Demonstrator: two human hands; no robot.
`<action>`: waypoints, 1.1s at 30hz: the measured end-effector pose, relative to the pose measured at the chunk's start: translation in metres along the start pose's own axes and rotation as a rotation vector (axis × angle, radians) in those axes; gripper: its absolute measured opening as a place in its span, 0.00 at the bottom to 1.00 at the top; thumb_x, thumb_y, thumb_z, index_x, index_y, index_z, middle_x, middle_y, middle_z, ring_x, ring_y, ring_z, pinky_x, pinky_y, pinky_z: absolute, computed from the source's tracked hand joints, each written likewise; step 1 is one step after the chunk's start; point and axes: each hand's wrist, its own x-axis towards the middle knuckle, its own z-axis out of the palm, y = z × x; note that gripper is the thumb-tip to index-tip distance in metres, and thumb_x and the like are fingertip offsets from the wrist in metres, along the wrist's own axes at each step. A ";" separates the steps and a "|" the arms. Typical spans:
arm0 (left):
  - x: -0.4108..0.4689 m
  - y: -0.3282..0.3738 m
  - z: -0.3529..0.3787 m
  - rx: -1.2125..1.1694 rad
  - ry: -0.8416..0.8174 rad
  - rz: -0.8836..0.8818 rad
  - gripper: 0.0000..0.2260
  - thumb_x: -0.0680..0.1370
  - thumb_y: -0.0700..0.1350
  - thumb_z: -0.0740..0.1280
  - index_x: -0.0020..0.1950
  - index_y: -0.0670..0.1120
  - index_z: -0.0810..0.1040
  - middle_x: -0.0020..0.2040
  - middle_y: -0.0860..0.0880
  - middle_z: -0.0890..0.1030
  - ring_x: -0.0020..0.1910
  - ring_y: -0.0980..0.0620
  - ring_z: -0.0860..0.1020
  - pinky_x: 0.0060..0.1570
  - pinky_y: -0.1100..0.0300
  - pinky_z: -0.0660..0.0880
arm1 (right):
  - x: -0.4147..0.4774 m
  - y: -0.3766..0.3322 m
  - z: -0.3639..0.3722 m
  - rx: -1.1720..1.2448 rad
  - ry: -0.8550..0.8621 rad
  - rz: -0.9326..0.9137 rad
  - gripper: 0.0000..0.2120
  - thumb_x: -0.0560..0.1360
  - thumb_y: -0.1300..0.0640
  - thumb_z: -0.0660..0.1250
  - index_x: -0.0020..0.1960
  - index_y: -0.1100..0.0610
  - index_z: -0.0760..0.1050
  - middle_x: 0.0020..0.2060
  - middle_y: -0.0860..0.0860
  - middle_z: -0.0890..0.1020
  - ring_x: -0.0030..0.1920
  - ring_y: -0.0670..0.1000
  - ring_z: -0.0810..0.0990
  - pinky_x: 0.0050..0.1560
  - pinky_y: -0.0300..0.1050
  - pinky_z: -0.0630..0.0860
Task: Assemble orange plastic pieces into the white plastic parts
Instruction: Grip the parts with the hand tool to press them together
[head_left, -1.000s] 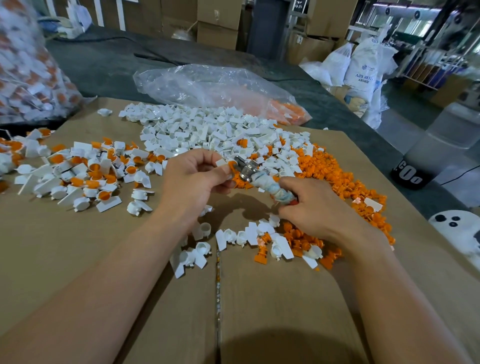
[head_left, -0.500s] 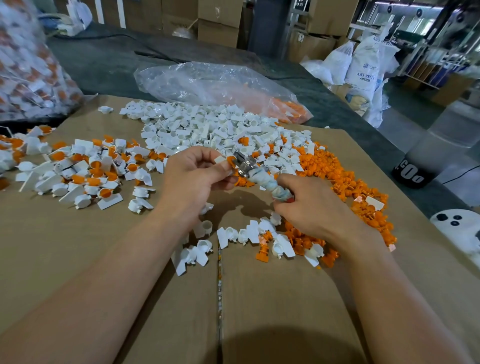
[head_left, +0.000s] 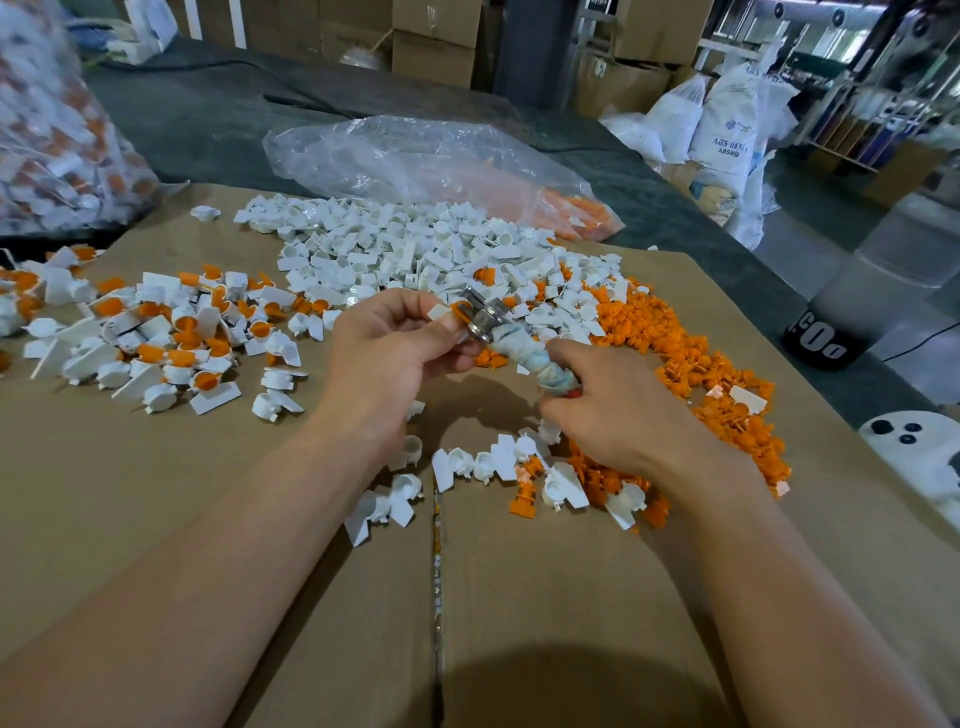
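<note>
Head view: L hand (head_left: 384, 353) is curled, thumb & fingertips pinching a small white part (head_left: 438, 312) w/ an orange piece (head_left: 460, 307) at its mouth, mid-scene above the cardboard (head_left: 156, 493). R hand (head_left: 618, 415) grips a tool (head_left: 537, 361) by its cloth-wrapped handle. Its long axis runs near-right to far-left, the ringed metal head (head_left: 480, 325) against the orange piece (apparently touching). Smooth white parts pile (head_left: 415, 244) lies far, knobbly orange pile (head_left: 675, 353) to the right.

1. A heap of caps (head_left: 405, 249) lay at the back of the cardboard (head_left: 130, 519).
2. The filled caps (head_left: 171, 338) lay to the left, the plugs (head_left: 691, 364) to the right.
3. A bag (head_left: 415, 156) lay behind the cardboard, on the table (head_left: 208, 119).
</note>
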 end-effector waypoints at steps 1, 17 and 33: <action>0.000 0.000 0.000 0.001 0.008 -0.003 0.08 0.74 0.29 0.64 0.38 0.40 0.73 0.26 0.49 0.80 0.26 0.54 0.79 0.29 0.66 0.76 | 0.000 -0.001 0.001 0.011 0.005 0.002 0.16 0.72 0.58 0.64 0.33 0.45 0.60 0.28 0.43 0.66 0.30 0.43 0.65 0.29 0.41 0.58; -0.001 0.002 -0.002 0.058 0.098 -0.018 0.10 0.75 0.28 0.62 0.37 0.40 0.72 0.23 0.50 0.78 0.23 0.55 0.78 0.27 0.65 0.77 | 0.003 -0.006 0.010 -0.005 0.029 -0.011 0.14 0.71 0.60 0.63 0.33 0.48 0.61 0.29 0.46 0.69 0.29 0.45 0.66 0.29 0.43 0.59; 0.001 0.003 -0.003 0.002 0.113 -0.071 0.09 0.72 0.29 0.66 0.36 0.40 0.72 0.26 0.46 0.78 0.25 0.52 0.78 0.26 0.65 0.74 | 0.011 0.005 0.013 -0.064 0.137 0.012 0.11 0.70 0.55 0.67 0.38 0.49 0.64 0.29 0.43 0.68 0.31 0.44 0.66 0.28 0.42 0.58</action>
